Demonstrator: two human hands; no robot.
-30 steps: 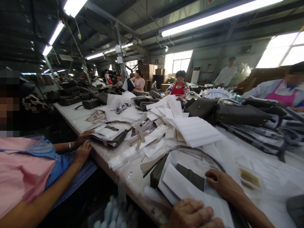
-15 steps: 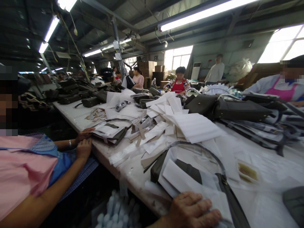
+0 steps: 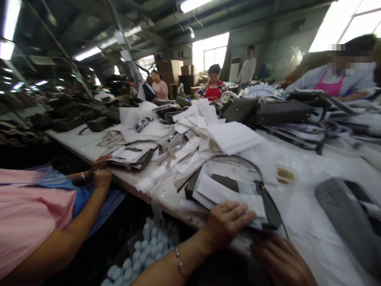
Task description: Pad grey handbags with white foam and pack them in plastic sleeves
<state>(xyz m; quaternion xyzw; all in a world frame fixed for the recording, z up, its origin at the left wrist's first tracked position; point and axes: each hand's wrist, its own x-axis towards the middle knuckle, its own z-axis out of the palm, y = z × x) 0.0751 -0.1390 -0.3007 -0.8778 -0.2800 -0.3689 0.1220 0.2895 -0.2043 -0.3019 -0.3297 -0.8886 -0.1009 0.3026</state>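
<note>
the left hand [image 3: 229, 222] lay flat and open, palm down, fingers spread on a white sheet [image 3: 218, 192] that covered part of a dark grey bag [image 3: 269, 208]. the right hand [image 3: 282, 262] was at the near table edge, just below the bag's corner; it was blurred, so whether it was open or closed could not be told. the bag lay near the front edge of the white table [image 3: 306, 226], with its curved strap [image 3: 238, 158] arcing over the far side. beyond the strap lay a pile of white foam sheets [image 3: 233, 137]. a small clear packet [image 3: 285, 174] lay right of the strap. at the left, a co-worker's hands [image 3: 102, 178] rested at the table edge beside a second dark bag [image 3: 139, 159].
</note>
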